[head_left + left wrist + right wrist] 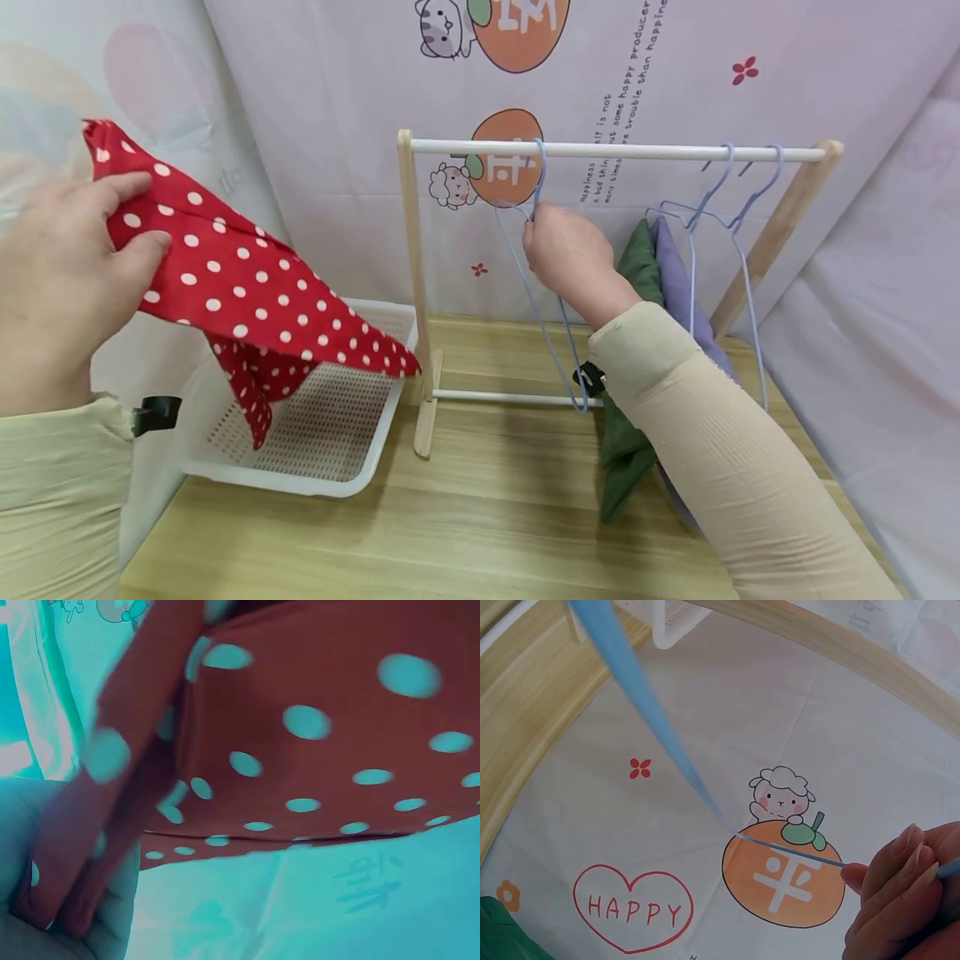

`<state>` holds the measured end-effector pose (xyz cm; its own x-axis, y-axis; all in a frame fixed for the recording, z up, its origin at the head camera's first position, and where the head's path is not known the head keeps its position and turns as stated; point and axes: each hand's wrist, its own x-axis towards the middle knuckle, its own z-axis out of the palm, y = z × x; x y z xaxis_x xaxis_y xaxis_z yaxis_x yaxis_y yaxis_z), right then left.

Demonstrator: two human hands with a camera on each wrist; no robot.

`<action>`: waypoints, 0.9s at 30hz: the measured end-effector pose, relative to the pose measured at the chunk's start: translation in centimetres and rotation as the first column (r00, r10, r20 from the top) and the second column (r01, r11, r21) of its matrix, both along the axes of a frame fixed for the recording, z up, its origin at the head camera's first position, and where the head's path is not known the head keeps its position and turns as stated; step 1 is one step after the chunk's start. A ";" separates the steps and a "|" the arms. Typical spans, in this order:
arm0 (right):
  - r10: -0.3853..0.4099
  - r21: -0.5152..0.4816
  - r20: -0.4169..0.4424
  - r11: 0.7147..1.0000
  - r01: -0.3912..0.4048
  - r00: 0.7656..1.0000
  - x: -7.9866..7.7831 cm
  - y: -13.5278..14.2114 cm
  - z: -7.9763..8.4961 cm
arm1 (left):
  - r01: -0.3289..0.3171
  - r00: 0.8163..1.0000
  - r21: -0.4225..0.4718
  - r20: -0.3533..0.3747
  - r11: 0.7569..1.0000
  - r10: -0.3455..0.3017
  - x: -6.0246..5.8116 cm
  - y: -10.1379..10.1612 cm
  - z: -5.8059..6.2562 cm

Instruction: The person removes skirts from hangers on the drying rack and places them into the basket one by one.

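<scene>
My left hand (71,267) grips a red cloth with white polka dots (240,275) near its upper end, thumb and fingers on the fabric. The cloth hangs slanting down to the right, over a white basket (378,417). In the left wrist view, a folded strip of it lies between the fingers. At the rack (480,148), my right hand (573,250) holds a light blue hanger (541,171) just below its hook, which is over the white rail. The right wrist view shows fingers and thumb closed on the hanger wire (656,724).
Two more blue hangers (750,283) hang at the rail's right end. Green cloth (626,467) and purple cloth (678,267) hang there, partly behind my right forearm. The rack stands on a wood-grain table (480,533) before a printed white backdrop (337,125).
</scene>
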<state>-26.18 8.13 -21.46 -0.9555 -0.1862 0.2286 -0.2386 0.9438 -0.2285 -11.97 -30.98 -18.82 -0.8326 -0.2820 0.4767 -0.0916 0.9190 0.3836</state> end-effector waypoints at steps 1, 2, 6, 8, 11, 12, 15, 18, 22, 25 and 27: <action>0.002 0.001 -0.002 1.000 -0.002 1.000 0.0 0.0 0.0 | 0.002 1.000 -0.050 -0.020 0.999 -0.003 0.0 0.1 0.1; 0.004 0.002 -0.002 1.000 -0.004 1.000 0.0 0.0 0.0 | 0.013 1.000 -0.086 -0.026 0.996 -0.015 0.0 0.2 0.2; 0.004 0.006 0.000 1.000 -0.004 1.000 0.0 0.0 0.1 | 0.091 0.996 -0.176 0.036 0.980 -0.086 -0.3 -0.2 0.5; 0.002 0.008 0.002 1.000 -0.002 1.000 0.1 0.0 0.1 | 0.116 0.991 -0.183 0.082 0.976 -0.102 -0.5 -0.5 0.4; 0.000 0.011 0.004 1.000 0.000 1.000 0.1 -0.1 0.1 | 0.087 0.992 -0.181 0.110 0.980 -0.067 -0.8 -0.8 0.1; 0.000 0.009 0.005 1.000 0.000 1.000 0.1 -0.1 0.1 | 0.074 0.992 -0.185 0.111 0.980 -0.054 -0.9 -0.9 0.0; 0.002 0.006 0.007 1.000 -0.003 1.000 0.1 -0.1 0.1 | 0.037 0.993 -0.188 0.121 0.981 -0.014 -1.1 -0.9 0.0; 0.005 0.002 0.006 1.000 -0.005 1.000 0.1 -0.1 0.0 | 0.026 0.994 -0.189 0.106 0.982 -0.006 -1.2 -0.9 0.0; 0.008 -0.001 -0.003 1.000 -0.008 1.000 0.1 -0.1 0.0 | 0.062 0.995 -0.146 0.091 0.987 -0.050 -1.2 -1.0 0.1; 0.011 -0.001 -0.011 1.000 -0.011 1.000 0.0 0.0 0.0 | 0.084 0.992 -0.015 0.099 0.996 -0.083 -1.2 -1.3 0.0; 0.013 -0.001 -0.013 1.000 -0.013 1.000 0.0 0.0 0.0 | 0.088 0.991 0.088 0.090 0.992 -0.096 -1.3 -1.4 -0.2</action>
